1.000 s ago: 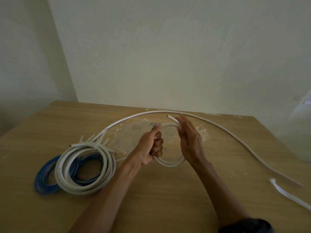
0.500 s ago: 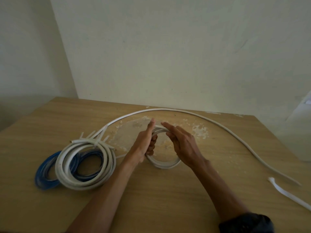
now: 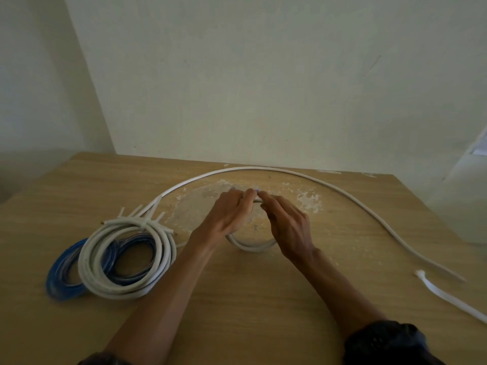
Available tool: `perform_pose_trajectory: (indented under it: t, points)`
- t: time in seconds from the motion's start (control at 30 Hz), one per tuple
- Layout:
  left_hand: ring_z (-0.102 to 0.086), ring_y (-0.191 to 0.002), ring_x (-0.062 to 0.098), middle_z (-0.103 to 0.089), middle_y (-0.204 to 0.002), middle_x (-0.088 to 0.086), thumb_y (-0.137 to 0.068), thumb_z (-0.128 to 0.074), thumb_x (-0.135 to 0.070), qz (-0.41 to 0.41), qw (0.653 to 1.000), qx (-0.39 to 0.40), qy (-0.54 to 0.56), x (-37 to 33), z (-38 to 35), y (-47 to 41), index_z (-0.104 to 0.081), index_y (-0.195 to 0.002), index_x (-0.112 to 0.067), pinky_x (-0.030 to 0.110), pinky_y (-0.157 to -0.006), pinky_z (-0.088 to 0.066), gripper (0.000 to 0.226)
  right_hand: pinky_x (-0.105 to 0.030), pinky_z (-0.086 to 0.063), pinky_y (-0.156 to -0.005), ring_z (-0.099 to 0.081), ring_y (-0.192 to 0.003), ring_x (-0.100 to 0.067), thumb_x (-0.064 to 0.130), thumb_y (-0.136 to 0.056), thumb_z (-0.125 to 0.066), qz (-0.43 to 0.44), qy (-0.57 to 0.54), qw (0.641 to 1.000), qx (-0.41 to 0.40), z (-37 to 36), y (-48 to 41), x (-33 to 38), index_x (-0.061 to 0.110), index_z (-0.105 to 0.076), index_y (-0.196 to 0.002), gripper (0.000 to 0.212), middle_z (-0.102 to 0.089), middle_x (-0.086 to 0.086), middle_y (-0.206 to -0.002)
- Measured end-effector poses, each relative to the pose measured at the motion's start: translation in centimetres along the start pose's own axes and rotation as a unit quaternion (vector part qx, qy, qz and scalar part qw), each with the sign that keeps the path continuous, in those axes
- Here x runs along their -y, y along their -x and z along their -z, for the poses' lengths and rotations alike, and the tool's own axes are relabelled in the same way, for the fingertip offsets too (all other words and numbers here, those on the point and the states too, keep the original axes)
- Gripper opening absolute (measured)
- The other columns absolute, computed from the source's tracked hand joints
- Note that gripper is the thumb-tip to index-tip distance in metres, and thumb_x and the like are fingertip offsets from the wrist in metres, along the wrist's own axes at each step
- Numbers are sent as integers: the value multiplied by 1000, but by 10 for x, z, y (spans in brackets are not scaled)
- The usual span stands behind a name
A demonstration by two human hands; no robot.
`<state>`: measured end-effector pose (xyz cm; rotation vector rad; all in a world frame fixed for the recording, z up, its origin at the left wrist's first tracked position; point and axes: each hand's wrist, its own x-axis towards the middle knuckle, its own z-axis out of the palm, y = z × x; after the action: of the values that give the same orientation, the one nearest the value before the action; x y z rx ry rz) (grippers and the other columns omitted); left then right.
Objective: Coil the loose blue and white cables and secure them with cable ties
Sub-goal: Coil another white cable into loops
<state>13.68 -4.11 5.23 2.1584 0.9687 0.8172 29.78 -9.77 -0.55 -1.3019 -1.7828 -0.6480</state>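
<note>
A small loop of white cable (image 3: pixel 253 246) lies on the wooden table (image 3: pixel 237 299) between my hands. My left hand (image 3: pixel 226 214) and my right hand (image 3: pixel 287 222) meet at the loop's far side, and their fingertips pinch the cable there. From under my left hand the rest of this white cable (image 3: pixel 342 191) sweeps in a long arc across the back of the table to the right. At the left lie a tied white coil (image 3: pixel 123 256) and, partly under it, a blue coil (image 3: pixel 63 272).
Several white cable ties (image 3: pixel 142 210) stick out behind the tied coil. A flat white strip (image 3: pixel 448 296) lies near the table's right edge. Pale scuffed patches mark the table's back middle. A plain wall rises close behind the table.
My left hand has uncurled from a fist on the loop and moved forward. Both hands' fingertips have come together at the far side of the small loop, which now lies flatter.
</note>
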Motion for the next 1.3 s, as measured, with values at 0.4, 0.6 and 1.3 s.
perform_pose_trajectory:
  t: [0.4, 0.6, 1.3]
  points:
    - [-62, -119, 24, -67, -132, 8, -80, -2, -92, 55, 994, 87, -42, -10, -9, -16, -51, -144, -21, 45, -100, -44, 107, -35, -59, -63, -67, -101, -27, 8, -97, -66, -14, 21, 1000, 2, 1, 8, -3, 8, -56, -140, 44, -65, -12, -132]
    - [-61, -119, 25, -62, -136, 11, -81, -6, -91, 78, 992, 100, -7, -11, -5, -8, -40, -150, -22, 44, -97, -43, 104, -33, -48, -69, -57, -97, -26, 12, -100, -61, 9, 19, 1000, 19, 2, 0, 3, 11, -67, -119, 20, -65, -15, -122]
    - [-67, -64, 12, -70, -81, 0, -104, -26, -37, -160, 981, -103, -28, 22, -31, 3, -51, -121, -12, 40, -57, -54, 39, -25, -47, -69, -57, -84, -11, 24, -93, -65, -128, -173, 970, 117, 27, -13, 11, 16, -60, -138, 46, -64, 1, -100]
